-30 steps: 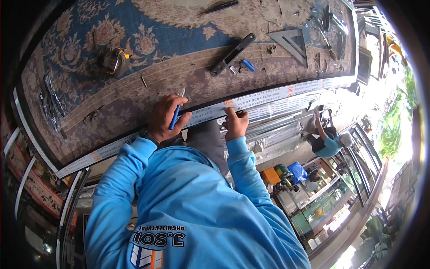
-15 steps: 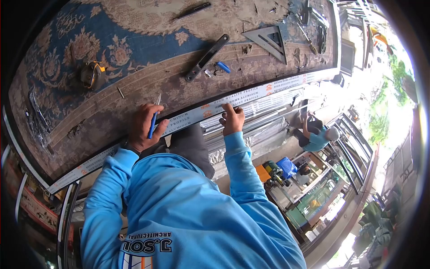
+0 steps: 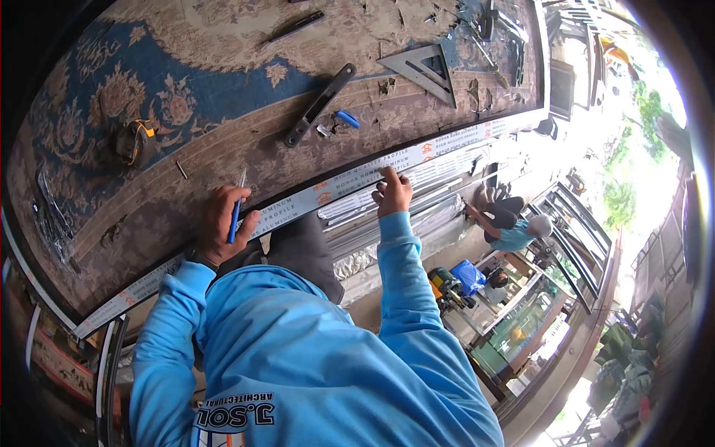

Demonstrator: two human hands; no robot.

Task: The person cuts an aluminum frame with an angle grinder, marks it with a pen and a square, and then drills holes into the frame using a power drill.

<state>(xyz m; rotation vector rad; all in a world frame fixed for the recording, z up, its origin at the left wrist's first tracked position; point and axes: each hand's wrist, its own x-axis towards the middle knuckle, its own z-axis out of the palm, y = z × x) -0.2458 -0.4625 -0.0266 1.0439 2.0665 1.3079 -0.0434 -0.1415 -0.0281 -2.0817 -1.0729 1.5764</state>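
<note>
My left hand [image 3: 223, 223] holds a blue pen [image 3: 234, 221] and a thin pointed tool [image 3: 242, 179], and rests by the near edge of the carpeted table. A long aluminium profile [image 3: 302, 203] covered in printed film runs along that edge. Over the profile, farther right, is my right hand [image 3: 392, 192], its fingers curled with the index finger against the film. Whatever those fingers hold, if anything, is too small to make out. A blue-handled item [image 3: 347, 119] and a dark level-like bar [image 3: 321, 105] lie beyond the profile.
On the carpet [image 3: 223, 141] are a tape measure [image 3: 134, 141], a set square [image 3: 426, 73], a dark slim tool [image 3: 296, 27] and a screwdriver [image 3: 491, 63]. A person [image 3: 514, 223] crouches at the right, near a glass cabinet [image 3: 514, 328].
The view has shifted, so the table items appear farther left. My right hand has moved slightly right along the profile. My left hand still holds the pen.
</note>
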